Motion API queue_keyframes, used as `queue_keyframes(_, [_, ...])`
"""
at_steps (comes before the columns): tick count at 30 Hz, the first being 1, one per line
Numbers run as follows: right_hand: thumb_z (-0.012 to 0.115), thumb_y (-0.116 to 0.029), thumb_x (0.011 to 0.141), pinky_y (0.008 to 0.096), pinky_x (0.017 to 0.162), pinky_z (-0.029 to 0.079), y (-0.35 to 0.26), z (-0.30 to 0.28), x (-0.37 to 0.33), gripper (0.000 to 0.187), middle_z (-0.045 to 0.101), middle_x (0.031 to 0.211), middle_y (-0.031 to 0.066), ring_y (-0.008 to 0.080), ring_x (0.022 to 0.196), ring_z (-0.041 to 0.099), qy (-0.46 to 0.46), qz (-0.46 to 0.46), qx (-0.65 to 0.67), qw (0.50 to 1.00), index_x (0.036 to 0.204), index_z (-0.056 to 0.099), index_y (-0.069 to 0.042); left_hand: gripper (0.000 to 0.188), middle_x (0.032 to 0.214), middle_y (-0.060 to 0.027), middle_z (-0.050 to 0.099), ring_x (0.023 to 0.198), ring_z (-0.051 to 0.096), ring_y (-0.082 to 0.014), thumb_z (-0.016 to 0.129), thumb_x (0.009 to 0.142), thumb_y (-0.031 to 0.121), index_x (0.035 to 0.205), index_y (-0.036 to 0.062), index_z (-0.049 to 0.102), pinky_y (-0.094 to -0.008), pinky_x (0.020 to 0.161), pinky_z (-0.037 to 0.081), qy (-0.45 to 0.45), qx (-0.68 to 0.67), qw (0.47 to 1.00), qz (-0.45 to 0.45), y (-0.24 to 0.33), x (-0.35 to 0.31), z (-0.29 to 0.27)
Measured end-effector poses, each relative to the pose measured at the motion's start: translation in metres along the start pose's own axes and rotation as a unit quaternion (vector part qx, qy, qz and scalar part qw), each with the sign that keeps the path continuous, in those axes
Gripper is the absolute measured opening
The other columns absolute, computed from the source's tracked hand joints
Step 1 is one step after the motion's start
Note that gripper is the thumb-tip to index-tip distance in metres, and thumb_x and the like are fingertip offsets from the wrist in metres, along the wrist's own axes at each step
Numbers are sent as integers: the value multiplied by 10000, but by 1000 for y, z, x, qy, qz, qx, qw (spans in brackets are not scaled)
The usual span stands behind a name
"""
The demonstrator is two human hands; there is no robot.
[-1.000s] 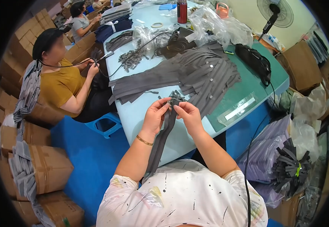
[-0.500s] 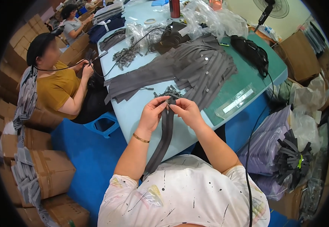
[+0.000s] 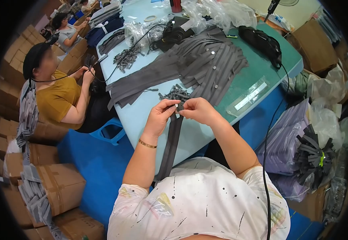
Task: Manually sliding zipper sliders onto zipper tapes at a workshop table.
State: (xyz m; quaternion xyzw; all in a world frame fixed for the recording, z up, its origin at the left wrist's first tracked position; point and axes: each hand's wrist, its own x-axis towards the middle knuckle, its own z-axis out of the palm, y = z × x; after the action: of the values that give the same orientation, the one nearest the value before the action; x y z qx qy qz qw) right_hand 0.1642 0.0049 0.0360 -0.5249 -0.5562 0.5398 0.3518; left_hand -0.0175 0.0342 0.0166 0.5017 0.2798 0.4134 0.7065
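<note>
A long dark grey zipper tape [image 3: 171, 146] hangs from my fingers, passing over the table's near edge to my lap. My left hand [image 3: 160, 115] is closed, pinching the tape's top end between thumb and fingertips. Close beside it, my right hand [image 3: 199, 111] is closed too, pinching a small dark zipper slider [image 3: 180, 107] at that end. Fingers partly hide how slider and tape meet. Just beyond my fingertips lies a heap of small grey zipper sliders [image 3: 174, 92]. Further off, many dark grey zipper tapes [image 3: 208, 64] are spread in layers.
The light blue table [image 3: 142, 116] carries another slider pile [image 3: 128, 59], clear plastic bags [image 3: 210, 14] and a black bag [image 3: 260, 42]. A black cable [image 3: 266, 140] runs down at my right. On the left a co-worker [image 3: 60, 94] sits near stacked cartons [image 3: 62, 184].
My right hand has rolled over slightly, its wrist and fingers a little higher. Both hands stay together at the tape's end. The whole view has shifted slightly.
</note>
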Motion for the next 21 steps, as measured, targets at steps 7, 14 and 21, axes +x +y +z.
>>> queue_keyframes(7, [673, -169, 768, 199, 512, 371, 2, -2, -2, 169, 551, 619, -25, 37, 573, 488, -7, 4, 11, 1000, 707, 597, -31, 208, 878, -27, 589, 801, 531, -98, 533, 865, 13, 1059, -2, 605, -228, 750, 445, 0, -63, 997, -43, 2, -2, -2])
queue_keyframes(14, [676, -167, 767, 200, 512, 371, 1, -4, -3, 179, 549, 618, -23, 37, 575, 489, -8, 3, -13, 1000, 699, 592, -25, 206, 898, -19, 579, 821, 524, -97, 536, 860, 8, 1052, -4, 611, -225, 761, 431, -14, -18, 999, -44, 5, -2, 2])
queue_keyframes(21, [666, -150, 794, 199, 538, 396, 15, 4, -2, 162, 560, 679, -31, 29, 619, 495, 37, -71, -58, 995, 752, 599, -8, 191, 929, -7, 552, 852, 517, -101, 545, 850, 6, 1020, -4, 631, -227, 769, 415, -32, 122, 992, 10, 7, 0, -1])
